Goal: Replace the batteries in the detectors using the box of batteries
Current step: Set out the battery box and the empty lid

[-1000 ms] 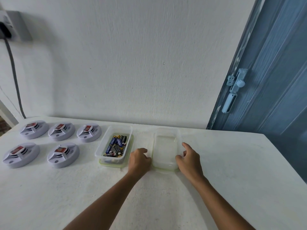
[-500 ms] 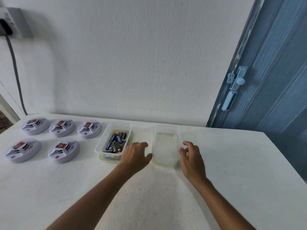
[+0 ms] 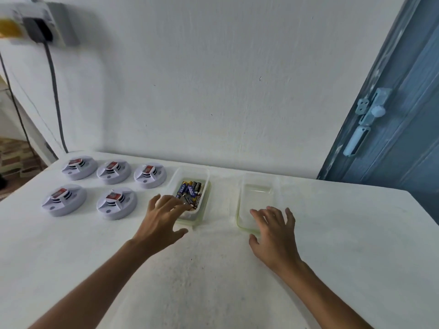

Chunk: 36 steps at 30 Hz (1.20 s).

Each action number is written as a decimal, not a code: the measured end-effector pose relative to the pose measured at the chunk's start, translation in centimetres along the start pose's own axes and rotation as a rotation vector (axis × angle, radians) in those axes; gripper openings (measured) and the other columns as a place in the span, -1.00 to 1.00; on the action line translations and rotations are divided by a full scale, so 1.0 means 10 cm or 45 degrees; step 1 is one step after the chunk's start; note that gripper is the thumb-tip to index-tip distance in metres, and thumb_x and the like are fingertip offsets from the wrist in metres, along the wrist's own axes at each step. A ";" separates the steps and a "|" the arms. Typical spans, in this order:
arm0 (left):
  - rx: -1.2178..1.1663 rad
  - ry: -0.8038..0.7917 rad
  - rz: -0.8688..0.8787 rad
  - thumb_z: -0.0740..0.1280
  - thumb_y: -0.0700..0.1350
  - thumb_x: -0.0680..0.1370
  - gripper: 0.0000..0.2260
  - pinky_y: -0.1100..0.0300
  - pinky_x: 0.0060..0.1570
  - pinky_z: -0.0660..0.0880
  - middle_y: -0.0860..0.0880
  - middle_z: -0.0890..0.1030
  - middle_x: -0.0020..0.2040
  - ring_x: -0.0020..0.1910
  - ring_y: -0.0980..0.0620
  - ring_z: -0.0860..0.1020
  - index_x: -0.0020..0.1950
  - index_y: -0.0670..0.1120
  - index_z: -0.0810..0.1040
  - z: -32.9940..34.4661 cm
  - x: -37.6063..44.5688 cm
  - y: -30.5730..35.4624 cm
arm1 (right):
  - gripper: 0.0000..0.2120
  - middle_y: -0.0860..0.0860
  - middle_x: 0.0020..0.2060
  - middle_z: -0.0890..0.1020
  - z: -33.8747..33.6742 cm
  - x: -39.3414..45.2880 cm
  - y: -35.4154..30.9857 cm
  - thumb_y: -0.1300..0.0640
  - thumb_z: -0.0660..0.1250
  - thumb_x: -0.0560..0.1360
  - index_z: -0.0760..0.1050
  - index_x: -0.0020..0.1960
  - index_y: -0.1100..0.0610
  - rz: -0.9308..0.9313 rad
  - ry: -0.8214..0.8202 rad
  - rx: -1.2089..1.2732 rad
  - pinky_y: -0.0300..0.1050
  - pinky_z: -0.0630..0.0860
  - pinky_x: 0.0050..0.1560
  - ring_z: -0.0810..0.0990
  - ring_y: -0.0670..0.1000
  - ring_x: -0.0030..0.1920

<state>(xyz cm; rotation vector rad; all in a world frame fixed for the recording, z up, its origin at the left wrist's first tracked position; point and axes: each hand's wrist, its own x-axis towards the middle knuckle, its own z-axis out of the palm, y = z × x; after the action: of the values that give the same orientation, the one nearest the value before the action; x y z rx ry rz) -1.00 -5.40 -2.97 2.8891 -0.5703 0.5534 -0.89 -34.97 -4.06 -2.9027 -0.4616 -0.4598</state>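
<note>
Now the left hand (image 3: 161, 219) reaches over the near end of the clear rectangular plastic box of batteries (image 3: 191, 194), fingers spread and loosely curved with nothing held; its fingertips (image 3: 183, 206) lie over the near rim, though whether they touch the batteries is hard to tell; the blue and black cylindrical batteries (image 3: 190, 189) lie jumbled in the box's far half. Right of the box and apart from it lies the clear plastic lid with a greenish rim (image 3: 255, 198), flat on the white table (image 3: 213, 281); the right hand (image 3: 273, 231) hovers over the lid's near end, fingers splayed and empty. Left of the box sit five round white detectors with red labels, three in the far row (image 3: 113, 171) and two in the near row (image 3: 116, 203); a blue door (image 3: 403, 115) stands at the right.
</note>
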 end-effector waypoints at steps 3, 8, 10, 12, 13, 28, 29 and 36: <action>0.008 -0.029 0.054 0.66 0.08 0.17 -0.41 -0.21 0.13 0.44 -0.04 0.66 0.02 0.03 -0.10 0.60 0.14 -0.04 0.62 0.05 0.01 -0.09 | -0.42 -0.02 -0.04 0.64 -0.04 0.04 -0.10 0.06 0.54 0.18 0.54 0.19 0.06 0.011 -0.145 -0.116 0.41 0.22 0.31 0.59 0.12 0.11; 0.014 -0.007 0.147 0.66 0.10 0.13 -0.40 -0.28 0.11 0.42 -0.01 0.67 -0.02 -0.03 -0.05 0.63 0.08 -0.05 0.60 0.09 0.06 -0.21 | -0.51 -0.06 0.14 0.53 -0.14 0.12 -0.25 0.11 0.29 0.47 0.31 0.38 -0.01 0.074 -0.296 -0.194 0.29 -0.12 0.45 0.41 0.05 0.25; 0.000 -0.013 0.182 0.66 0.11 0.13 -0.39 -0.29 0.10 0.41 -0.02 0.66 0.00 -0.02 -0.06 0.63 0.09 -0.04 0.59 0.12 0.08 -0.25 | -0.54 -0.07 0.13 0.53 -0.15 0.13 -0.26 0.14 0.28 0.49 0.31 0.36 -0.02 0.099 -0.310 -0.192 0.27 -0.11 0.45 0.43 0.03 0.23; -0.019 -0.016 0.219 0.66 0.12 0.12 -0.38 -0.27 0.09 0.42 -0.02 0.66 0.01 -0.02 -0.06 0.62 0.09 -0.03 0.57 0.14 0.10 -0.29 | -0.57 -0.09 0.14 0.53 -0.17 0.14 -0.24 0.15 0.28 0.49 0.32 0.34 -0.03 0.098 -0.324 -0.155 0.24 -0.12 0.46 0.43 0.02 0.24; -0.030 -0.017 0.232 0.66 0.12 0.12 -0.37 -0.26 0.09 0.42 -0.01 0.65 0.00 -0.02 -0.06 0.62 0.09 -0.03 0.56 0.15 0.10 -0.31 | -0.57 -0.09 0.15 0.53 -0.18 0.14 -0.22 0.16 0.28 0.49 0.33 0.33 -0.03 0.098 -0.331 -0.143 0.23 -0.12 0.46 0.43 0.01 0.24; -0.076 0.047 0.285 0.62 0.22 0.12 -0.26 -0.26 0.10 0.42 -0.05 0.60 0.09 0.07 -0.08 0.55 0.18 0.00 0.46 0.16 0.20 -0.32 | -0.49 -0.10 0.21 0.48 -0.27 0.15 -0.10 -0.13 0.32 0.47 0.34 0.38 -0.08 0.024 -0.410 -0.072 0.19 -0.13 0.48 0.37 -0.02 0.32; -0.089 0.083 0.285 0.58 0.25 0.16 -0.28 -0.20 0.12 0.40 -0.05 0.58 0.12 0.10 -0.06 0.50 0.20 0.00 0.46 0.14 0.21 -0.26 | -0.48 -0.09 0.21 0.48 -0.26 0.15 -0.09 -0.20 0.32 0.44 0.39 0.36 -0.07 0.019 -0.357 -0.038 0.21 -0.09 0.48 0.37 0.00 0.32; -0.349 0.119 0.460 0.40 0.05 0.44 -0.69 0.06 -0.03 0.58 -0.05 0.64 0.01 0.01 -0.02 0.58 0.07 -0.12 0.59 0.36 0.41 0.68 | -0.63 0.11 0.40 0.38 -0.31 0.12 0.04 -0.02 0.43 0.40 0.58 0.17 0.07 0.202 -0.113 0.243 0.16 0.27 0.38 0.20 0.18 0.48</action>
<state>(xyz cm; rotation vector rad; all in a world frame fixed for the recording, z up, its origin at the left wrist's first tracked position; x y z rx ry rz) 1.05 -13.76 -4.28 2.5007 -1.0715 0.5972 -0.48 -35.69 -0.82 -2.7547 -0.2671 -0.2496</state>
